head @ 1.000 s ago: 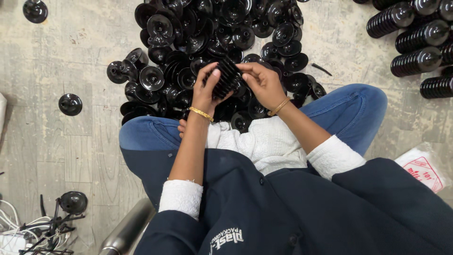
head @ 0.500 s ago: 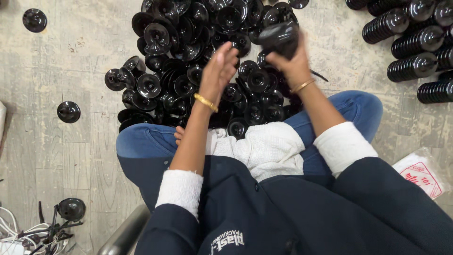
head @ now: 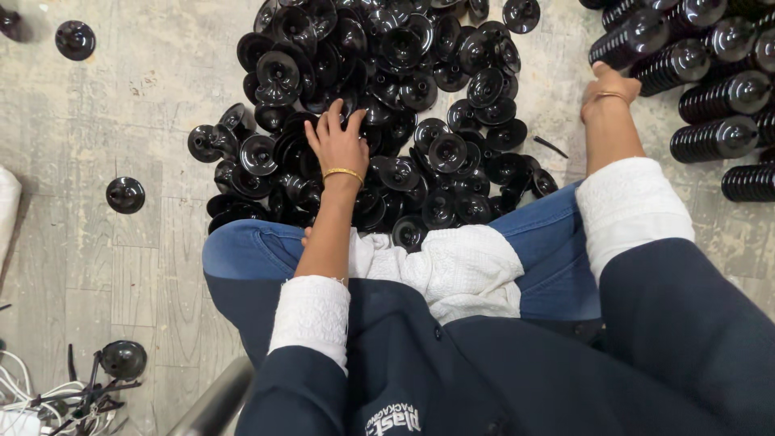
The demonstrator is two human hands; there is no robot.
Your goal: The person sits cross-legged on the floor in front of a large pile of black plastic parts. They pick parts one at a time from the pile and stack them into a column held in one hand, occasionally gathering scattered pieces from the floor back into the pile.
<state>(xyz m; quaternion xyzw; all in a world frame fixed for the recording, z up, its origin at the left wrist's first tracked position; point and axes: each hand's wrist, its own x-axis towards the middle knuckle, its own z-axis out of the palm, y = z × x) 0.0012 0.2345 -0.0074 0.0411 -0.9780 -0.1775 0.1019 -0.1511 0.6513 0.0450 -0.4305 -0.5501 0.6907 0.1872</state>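
A big heap of black plastic caps (head: 404, 89) lies on the floor in front of my crossed legs. My left hand (head: 337, 141) rests on the heap's near left part, fingers spread over the caps. My right hand (head: 607, 87) reaches to the right, its fingers against the end of a stacked roll of black caps (head: 642, 36); its fingertips are hidden and I cannot tell whether they grip the roll. Both wrists wear a gold bangle.
Several stacked rolls of black caps (head: 718, 105) lie at the right. Loose caps (head: 125, 194) sit scattered on the tiled floor at the left. Cables and a metal tube (head: 214, 400) lie at the bottom left. A white bag edge (head: 6, 210) shows at far left.
My right hand carried a stack of caps from the heap's middle up and over to the rolls at the right. My left hand dropped back onto the heap.
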